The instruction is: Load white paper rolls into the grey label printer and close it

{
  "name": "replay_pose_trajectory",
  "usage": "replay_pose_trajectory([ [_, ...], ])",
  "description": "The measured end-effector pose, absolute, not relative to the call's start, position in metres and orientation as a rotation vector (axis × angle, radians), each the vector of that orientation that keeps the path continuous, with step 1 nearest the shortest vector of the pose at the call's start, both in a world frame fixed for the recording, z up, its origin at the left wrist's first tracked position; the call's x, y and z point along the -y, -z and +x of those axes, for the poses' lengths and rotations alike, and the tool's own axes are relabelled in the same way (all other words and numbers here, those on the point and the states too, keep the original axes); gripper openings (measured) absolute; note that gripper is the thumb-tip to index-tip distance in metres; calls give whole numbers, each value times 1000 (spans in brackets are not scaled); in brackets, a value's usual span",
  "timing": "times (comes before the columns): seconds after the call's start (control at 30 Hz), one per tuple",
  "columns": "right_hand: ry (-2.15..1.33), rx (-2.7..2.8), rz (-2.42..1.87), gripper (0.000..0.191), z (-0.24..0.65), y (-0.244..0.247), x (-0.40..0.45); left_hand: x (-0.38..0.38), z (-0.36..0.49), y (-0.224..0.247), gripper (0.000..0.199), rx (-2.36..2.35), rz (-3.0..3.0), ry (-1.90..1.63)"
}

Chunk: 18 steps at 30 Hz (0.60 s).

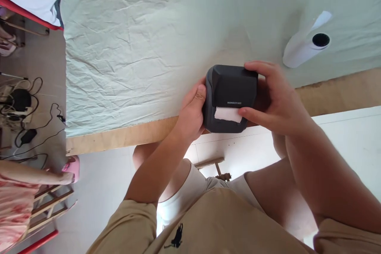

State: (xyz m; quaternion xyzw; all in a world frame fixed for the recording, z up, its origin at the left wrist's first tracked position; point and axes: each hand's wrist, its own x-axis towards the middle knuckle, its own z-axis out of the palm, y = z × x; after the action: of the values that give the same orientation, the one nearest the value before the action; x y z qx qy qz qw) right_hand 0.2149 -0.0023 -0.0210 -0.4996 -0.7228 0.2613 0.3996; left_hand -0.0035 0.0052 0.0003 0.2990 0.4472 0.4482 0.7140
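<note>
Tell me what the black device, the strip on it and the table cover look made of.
Black device: probably hard plastic, matte, with smooth rounded edges. Strip: likely paper, thin and pale, with an uneven edge. Table cover: apparently fabric, dull pale green, visibly creased.

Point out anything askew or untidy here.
Cords lie tangled on the floor at far left, looping over each other; the pale tablecloth is creased rather than smooth. The held black device shows no visible damage.
</note>
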Motion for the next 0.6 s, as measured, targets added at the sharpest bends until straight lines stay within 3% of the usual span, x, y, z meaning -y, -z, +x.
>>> replay_pose_trajectory([
  [0.17, -375, 1763, -1226, 44, 210, 7, 4, -5, -3, 0, 49, -1010, 680, -933],
  [0.27, -299, 1527, -1146, 23, 197, 0, 3, -6, -2, 3, 40, -1007, 692, -983],
  [0.4, -270, 1516, -1235, 19, 188, -14, 2, -6, -1, 7, 25, -914, 678, -1045],
  [0.47, -185, 1777, -1372, 4, 189, -21, 0, -6, -1, 7, 31, -930, 694, -1005],
  [0.6, -112, 2202, -1510, 19, 194, -29, -7, -6, -3, 6, 46, -962, 704, -950],
])
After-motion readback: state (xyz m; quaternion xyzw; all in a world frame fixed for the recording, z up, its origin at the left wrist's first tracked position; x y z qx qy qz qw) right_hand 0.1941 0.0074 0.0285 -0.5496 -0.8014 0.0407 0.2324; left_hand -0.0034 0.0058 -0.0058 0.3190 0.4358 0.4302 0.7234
